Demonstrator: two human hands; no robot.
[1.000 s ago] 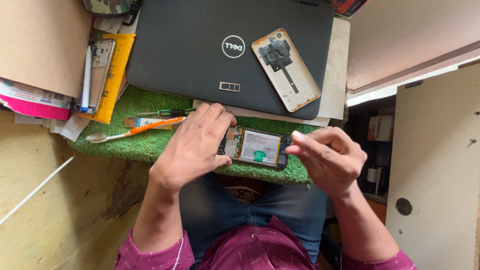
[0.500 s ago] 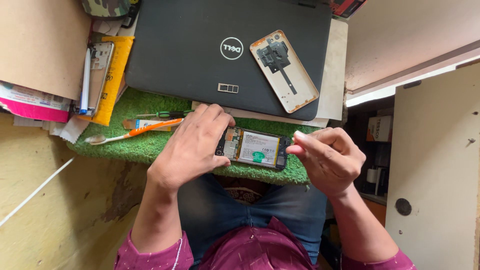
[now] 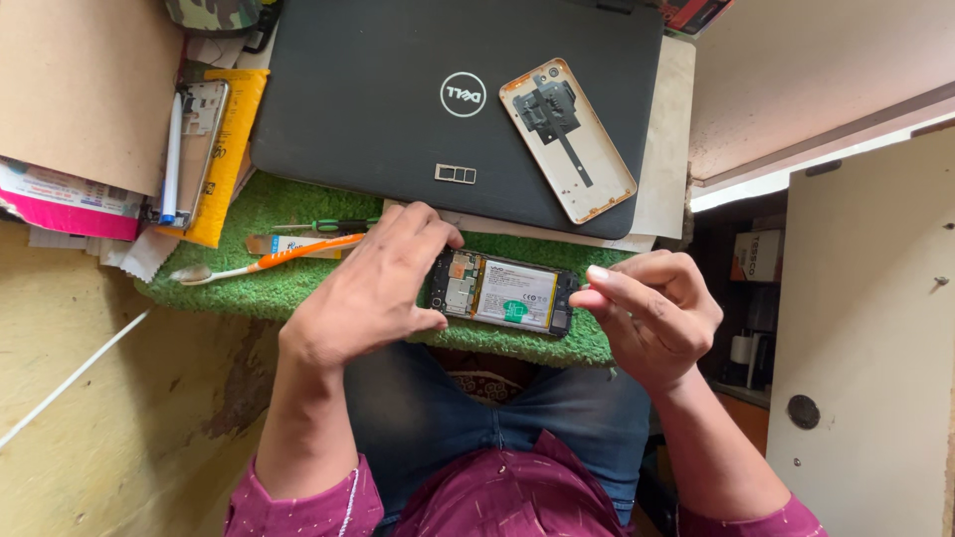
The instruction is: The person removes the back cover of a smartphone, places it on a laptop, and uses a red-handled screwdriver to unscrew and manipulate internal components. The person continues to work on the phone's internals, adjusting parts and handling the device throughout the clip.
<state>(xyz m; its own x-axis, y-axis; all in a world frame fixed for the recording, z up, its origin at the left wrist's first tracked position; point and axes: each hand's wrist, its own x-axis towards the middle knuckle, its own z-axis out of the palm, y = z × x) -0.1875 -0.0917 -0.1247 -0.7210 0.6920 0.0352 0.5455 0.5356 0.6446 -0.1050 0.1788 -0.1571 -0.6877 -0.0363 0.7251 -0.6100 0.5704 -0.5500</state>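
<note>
left hand (image 3: 373, 288): fingers curled, gripping | right hand (image 3: 652, 313): fingers pinched together

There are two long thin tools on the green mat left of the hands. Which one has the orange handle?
The toothbrush, lying nearer the person with its bristle head at the mat's left edge. The screwdriver just beyond it, towards the laptop, has a green handle.

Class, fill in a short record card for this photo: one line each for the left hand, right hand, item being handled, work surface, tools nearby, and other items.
Left hand: left hand grips one end of the opened phone
Right hand: right hand pinches at the phone's other end
Item handled: opened phone, back off, battery and board showing
Work surface: green turf mat
Tools nearby: orange toothbrush, green screwdriver
Other items: closed black laptop with the gold back cover lying on it
</note>
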